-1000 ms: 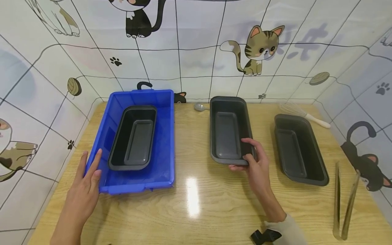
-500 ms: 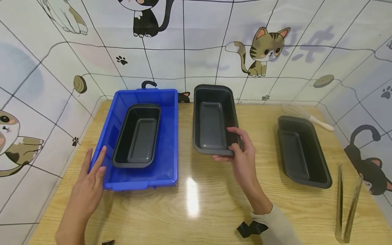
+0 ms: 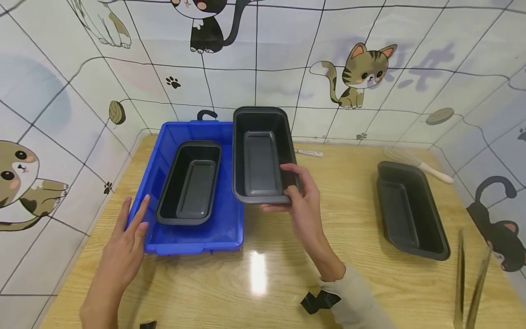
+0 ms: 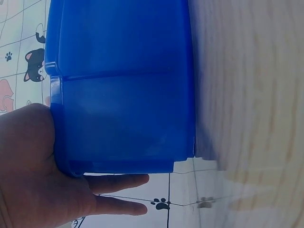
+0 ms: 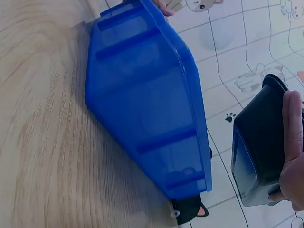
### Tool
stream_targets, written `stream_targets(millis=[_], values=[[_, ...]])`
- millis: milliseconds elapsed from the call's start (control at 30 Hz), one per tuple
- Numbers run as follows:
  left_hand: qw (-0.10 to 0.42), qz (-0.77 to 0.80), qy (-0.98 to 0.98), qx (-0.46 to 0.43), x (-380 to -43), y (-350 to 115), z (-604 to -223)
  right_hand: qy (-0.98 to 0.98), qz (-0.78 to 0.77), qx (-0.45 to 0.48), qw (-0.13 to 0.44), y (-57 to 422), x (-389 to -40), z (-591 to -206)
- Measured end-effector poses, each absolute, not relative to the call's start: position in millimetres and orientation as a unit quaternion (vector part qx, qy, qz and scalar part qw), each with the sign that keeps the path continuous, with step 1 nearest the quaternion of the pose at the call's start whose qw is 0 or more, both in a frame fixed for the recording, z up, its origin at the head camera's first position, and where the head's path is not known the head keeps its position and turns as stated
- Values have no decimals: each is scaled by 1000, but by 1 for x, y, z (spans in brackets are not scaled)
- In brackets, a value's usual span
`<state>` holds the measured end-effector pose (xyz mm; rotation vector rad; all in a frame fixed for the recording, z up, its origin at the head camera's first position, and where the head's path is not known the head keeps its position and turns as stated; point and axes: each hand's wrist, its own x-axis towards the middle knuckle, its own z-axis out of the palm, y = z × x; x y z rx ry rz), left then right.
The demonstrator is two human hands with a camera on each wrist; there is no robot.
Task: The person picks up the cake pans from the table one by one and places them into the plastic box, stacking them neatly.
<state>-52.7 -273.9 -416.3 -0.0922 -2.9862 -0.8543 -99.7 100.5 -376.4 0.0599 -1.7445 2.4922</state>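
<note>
My right hand point(image 3: 306, 208) grips a dark loaf pan point(image 3: 260, 157) by its near right corner, thumb and a finger inside and others underneath. Raised, the pan overlaps the right edge of a blue plastic bin point(image 3: 193, 249) in the head view. The right wrist view has the pan point(image 5: 261, 137) above and beside the bin's outer wall point(image 5: 147, 85). Inside the bin lies a second loaf pan point(image 3: 197, 187), toward the left. At the bin's near left corner rests my left hand point(image 3: 123, 253), fingers extended along the outside. Its fingers point(image 4: 118, 183) look straight in the left wrist view.
A third loaf pan point(image 3: 412, 212) sits at the right of the wooden table point(image 3: 263, 292). Beyond it lies a whisk point(image 3: 435, 172), and metal tongs point(image 3: 460, 278) lie at the near right. A pale utensil handle point(image 3: 310, 153) shows behind the held pan. Cat-print wall covering surrounds the table.
My right hand has carried the loaf pan up and leftward from the middle of the table to the bin's right edge. My left hand stays at the bin's corner.
</note>
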Motion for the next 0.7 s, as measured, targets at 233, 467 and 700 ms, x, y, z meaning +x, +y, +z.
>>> stream_targets(millis=[233,467,700], values=[[9,-288,-957,-22,-52,-275,-414,-568,821,49,27,69,-106,-374],[11,-284,-958,-27,-54,-274,-415,-558,826,80,-10,39,-110,-376],[15,-280,-960,-27,-54,-275,-417,-546,832,88,-48,12,-112,-380]])
